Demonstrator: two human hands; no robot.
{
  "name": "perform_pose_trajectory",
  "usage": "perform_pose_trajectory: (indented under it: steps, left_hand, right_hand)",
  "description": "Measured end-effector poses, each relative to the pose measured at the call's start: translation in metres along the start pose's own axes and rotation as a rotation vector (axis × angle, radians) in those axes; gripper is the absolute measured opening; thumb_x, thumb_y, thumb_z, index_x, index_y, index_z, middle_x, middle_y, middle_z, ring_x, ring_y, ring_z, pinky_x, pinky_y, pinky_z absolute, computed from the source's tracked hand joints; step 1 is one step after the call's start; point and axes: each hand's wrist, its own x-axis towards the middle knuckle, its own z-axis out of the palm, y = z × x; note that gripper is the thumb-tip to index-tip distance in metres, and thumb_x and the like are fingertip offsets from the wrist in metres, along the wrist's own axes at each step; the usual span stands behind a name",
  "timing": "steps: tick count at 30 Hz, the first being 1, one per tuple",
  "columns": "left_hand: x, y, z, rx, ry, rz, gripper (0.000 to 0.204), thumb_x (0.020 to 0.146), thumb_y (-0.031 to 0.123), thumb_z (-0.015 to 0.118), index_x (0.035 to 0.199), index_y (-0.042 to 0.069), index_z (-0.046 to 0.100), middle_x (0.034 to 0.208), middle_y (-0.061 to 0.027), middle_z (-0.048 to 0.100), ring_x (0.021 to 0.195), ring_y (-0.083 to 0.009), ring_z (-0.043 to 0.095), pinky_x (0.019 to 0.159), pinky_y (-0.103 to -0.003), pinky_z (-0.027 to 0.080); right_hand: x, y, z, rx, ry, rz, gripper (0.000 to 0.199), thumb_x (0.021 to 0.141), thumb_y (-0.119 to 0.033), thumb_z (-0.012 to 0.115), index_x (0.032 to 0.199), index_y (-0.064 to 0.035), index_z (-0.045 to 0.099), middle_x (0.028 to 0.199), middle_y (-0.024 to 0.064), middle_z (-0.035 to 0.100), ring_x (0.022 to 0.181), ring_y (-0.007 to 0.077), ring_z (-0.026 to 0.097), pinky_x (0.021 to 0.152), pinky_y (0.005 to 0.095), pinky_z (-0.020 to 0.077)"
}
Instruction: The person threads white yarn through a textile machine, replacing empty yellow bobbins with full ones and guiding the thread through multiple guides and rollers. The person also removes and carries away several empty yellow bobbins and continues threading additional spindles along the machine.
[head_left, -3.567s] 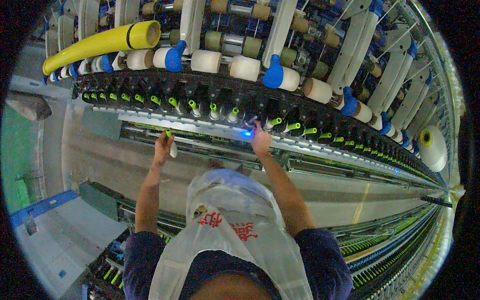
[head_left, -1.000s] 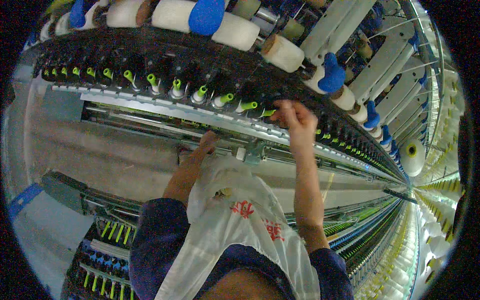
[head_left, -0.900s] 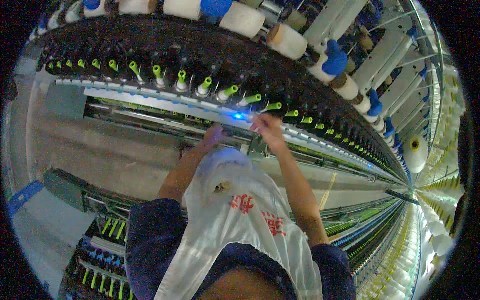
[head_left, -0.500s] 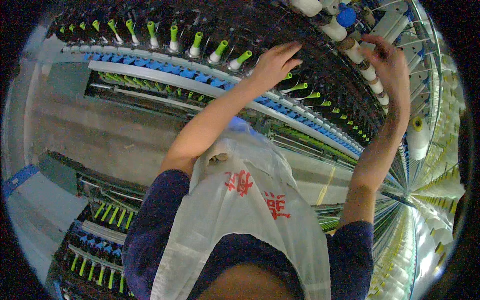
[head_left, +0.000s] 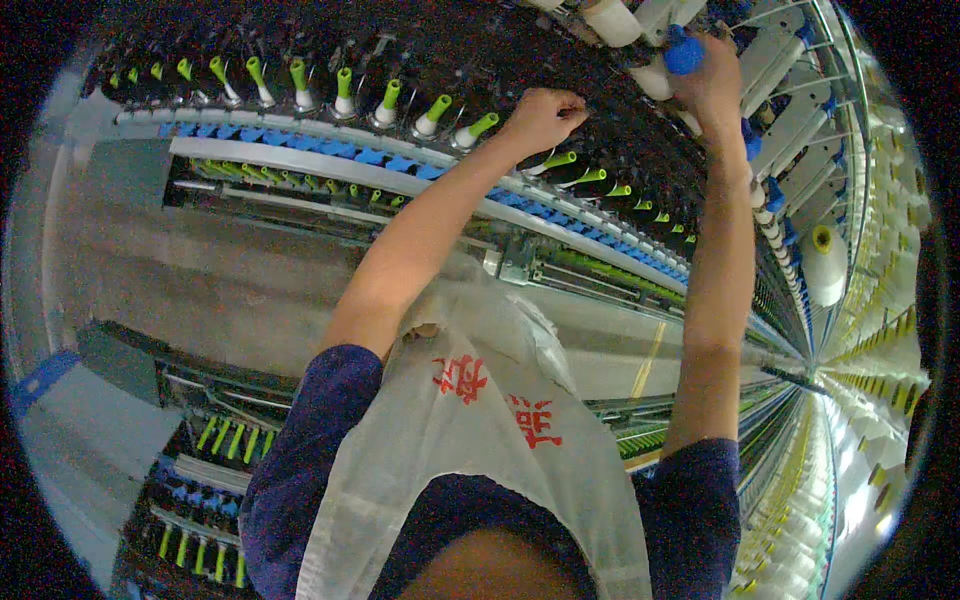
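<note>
long rows of green-tipped white spindles (head_left: 430,112) run along the spinning frame, and now the left hand (head_left: 543,115) has slid rightward, clenched at the dark rail, while the right hand (head_left: 712,80) has climbed to grasp a blue-capped bobbin (head_left: 684,55).

Dim teal-tinted view, glare lower right, edges fisheye-bent.

Both bare arms stretch up and forward; the left hand (head_left: 543,113) is curled with fingertips pinched together, the right hand (head_left: 712,82) reaches higher, its fingers closed, forearm nearly vertical
</note>
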Motion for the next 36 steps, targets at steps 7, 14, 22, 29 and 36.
perform_pose_trajectory:
  steps: [7,14,22,29,36]
  left_hand:
    - [-0.004,0.003,-0.007,-0.243,-0.058,0.050,0.022,0.074,0.023,0.074,0.083,0.003,0.070,0.102,-0.0127,0.066,0.089,-0.0227,0.065,0.079,-0.033,0.050]
    - [-0.003,-0.012,-0.021,-0.380,-0.216,-0.111,0.013,0.081,0.007,0.068,0.089,-0.003,0.066,0.117,-0.0122,0.058,0.105,-0.0185,0.056,0.088,-0.031,0.046]
    - [-0.023,0.068,0.063,0.094,0.619,0.322,0.034,0.093,0.008,0.051,0.124,-0.001,0.043,0.121,-0.0128,0.049,0.105,-0.0201,0.050,0.092,-0.031,0.040]
    - [0.004,0.205,0.296,-1.066,0.005,-0.059,0.031,0.093,0.014,0.054,0.120,-0.002,0.047,0.116,-0.0111,0.057,0.105,-0.0208,0.056,0.093,-0.034,0.044]
    - [0.173,0.251,0.377,-1.364,0.054,-0.198,0.041,0.091,0.034,0.055,0.114,0.000,0.051,0.116,-0.0135,0.054,0.106,-0.0304,0.053,0.097,-0.047,0.038]
  right_hand:
    - [-0.172,-0.063,0.006,0.232,-0.028,0.426,0.020,0.072,-0.012,0.071,0.069,-0.0069,0.052,0.073,0.0121,0.053,0.072,0.0307,0.050,0.063,0.0392,0.0421]
    - [-0.629,-0.167,0.022,0.275,-1.349,1.152,0.024,0.076,-0.009,0.063,0.099,-0.0056,0.055,0.087,0.0145,0.060,0.084,0.0322,0.056,0.077,0.0428,0.0441]
    - [-0.918,-0.435,-0.125,0.530,-1.331,1.575,0.044,0.079,-0.012,0.059,0.122,-0.0059,0.051,0.097,0.0184,0.061,0.089,0.0311,0.060,0.072,0.0398,0.0485]
    - [-0.918,-0.381,-0.120,0.284,-0.935,2.063,0.054,0.075,-0.037,0.064,0.117,-0.0054,0.055,0.095,0.0222,0.061,0.079,0.0338,0.063,0.071,0.0451,0.0504]
    - [-0.914,-0.193,-0.105,0.505,-0.511,2.126,0.077,0.061,-0.008,0.074,0.132,-0.0080,0.044,0.116,0.0200,0.058,0.104,0.0299,0.058,0.084,0.0383,0.0477]
